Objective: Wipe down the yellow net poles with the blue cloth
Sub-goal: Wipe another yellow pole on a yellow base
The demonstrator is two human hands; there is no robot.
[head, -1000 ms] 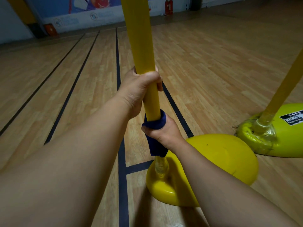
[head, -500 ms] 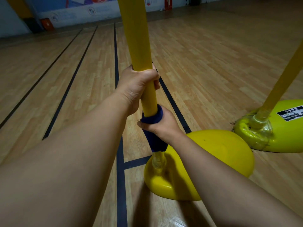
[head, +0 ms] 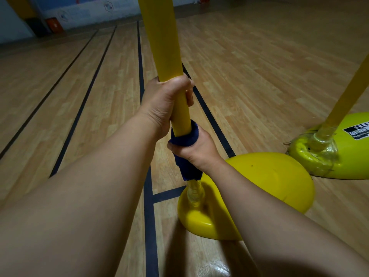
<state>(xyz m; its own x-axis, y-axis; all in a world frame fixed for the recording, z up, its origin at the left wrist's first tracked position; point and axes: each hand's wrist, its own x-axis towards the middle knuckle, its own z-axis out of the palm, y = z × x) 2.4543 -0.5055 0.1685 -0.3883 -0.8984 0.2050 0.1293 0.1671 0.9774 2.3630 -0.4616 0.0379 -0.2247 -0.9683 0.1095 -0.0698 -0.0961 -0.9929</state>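
Head view: left hand (head: 167,104) grips the near yellow pole (head: 165,52) bare, steadying it; right hand (head: 194,150) squeezes the blue cloth (head: 184,139) wrapped low on it, near the base (head: 265,180). I'd keep the wrap snug and twist while sliding.

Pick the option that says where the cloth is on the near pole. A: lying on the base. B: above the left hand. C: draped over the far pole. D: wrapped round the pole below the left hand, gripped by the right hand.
D: the cloth wraps the pole under the left hand, held by the right hand.
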